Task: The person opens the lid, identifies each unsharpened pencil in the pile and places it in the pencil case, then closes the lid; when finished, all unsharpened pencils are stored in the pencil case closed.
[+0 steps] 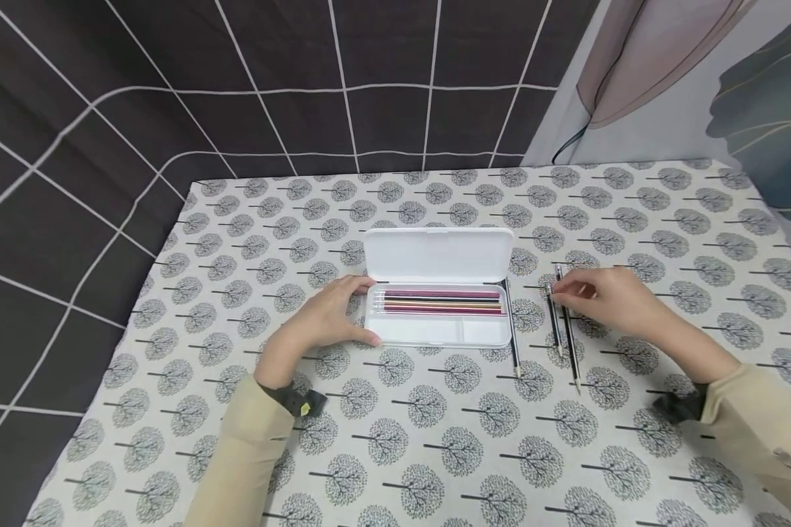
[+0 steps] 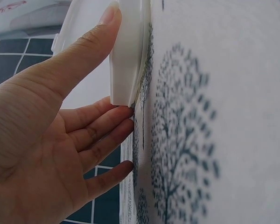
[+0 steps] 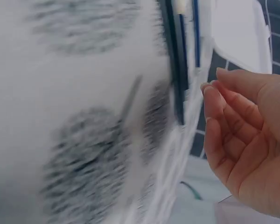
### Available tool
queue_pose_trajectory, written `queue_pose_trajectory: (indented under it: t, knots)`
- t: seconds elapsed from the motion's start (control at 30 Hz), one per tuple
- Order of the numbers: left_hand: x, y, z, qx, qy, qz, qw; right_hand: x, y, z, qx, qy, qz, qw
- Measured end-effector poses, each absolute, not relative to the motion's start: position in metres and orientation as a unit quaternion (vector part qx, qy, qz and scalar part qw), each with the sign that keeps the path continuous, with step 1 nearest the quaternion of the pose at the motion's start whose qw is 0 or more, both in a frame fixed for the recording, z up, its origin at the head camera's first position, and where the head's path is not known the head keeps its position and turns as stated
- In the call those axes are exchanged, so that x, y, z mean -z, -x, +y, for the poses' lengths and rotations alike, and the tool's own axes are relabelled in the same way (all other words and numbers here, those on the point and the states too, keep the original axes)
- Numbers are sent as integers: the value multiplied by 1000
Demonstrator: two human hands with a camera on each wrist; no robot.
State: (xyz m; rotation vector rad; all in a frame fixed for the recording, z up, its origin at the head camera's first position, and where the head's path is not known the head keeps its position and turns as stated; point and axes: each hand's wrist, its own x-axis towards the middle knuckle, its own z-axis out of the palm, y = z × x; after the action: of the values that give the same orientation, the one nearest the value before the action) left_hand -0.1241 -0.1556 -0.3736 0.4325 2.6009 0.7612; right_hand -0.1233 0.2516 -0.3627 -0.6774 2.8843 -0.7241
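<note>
A white pencil case (image 1: 409,333) lies with its lid raised, and several pencils (image 1: 442,301) in pink, dark red, black and yellow lie along its back compartment. My left hand (image 1: 329,311) holds the case's left end, thumb along the front wall and fingers at the back corner. The thumb shows against the white wall in the left wrist view. My right hand (image 1: 600,293) has its fingertips right by the upper end of a shorter black pencil (image 1: 555,326), with a longer black pencil (image 1: 571,344) beside it. The right wrist view shows loosely bent fingers holding nothing.
Another black pencil (image 1: 514,337) lies close along the right side of the case. A white tablecloth (image 1: 382,483) with grey trees covers the table. Dark gridded cloth (image 1: 290,51) hangs behind and to the left, and a pale curtain (image 1: 666,66) hangs at the back right.
</note>
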Motion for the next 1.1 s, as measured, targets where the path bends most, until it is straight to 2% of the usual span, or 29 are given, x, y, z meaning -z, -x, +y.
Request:
queue_pose_trajectory:
  t: [0.3, 0.57, 0.77, 0.9, 1.0, 1.1]
  knots:
    - [371, 122, -153, -275, -152, 928, 201, 372, 113, 270, 244, 198, 949, 34]
    - [380, 127, -156, -376, -152, 897, 177, 372, 110, 275, 250, 187, 949, 51]
    - [350, 154, -162, -446, -162, 863, 175, 363, 126, 272, 281, 203, 935, 71]
    - [333, 195, -163, -463, -155, 837, 247, 354, 149, 262, 305, 185, 930, 87]
    - [331, 219, -168, -494, -136, 787, 343, 347, 169, 251, 333, 159, 920, 133]
    - [333, 232, -171, -535, -131, 730, 404, 345, 188, 242, 396, 162, 879, 209]
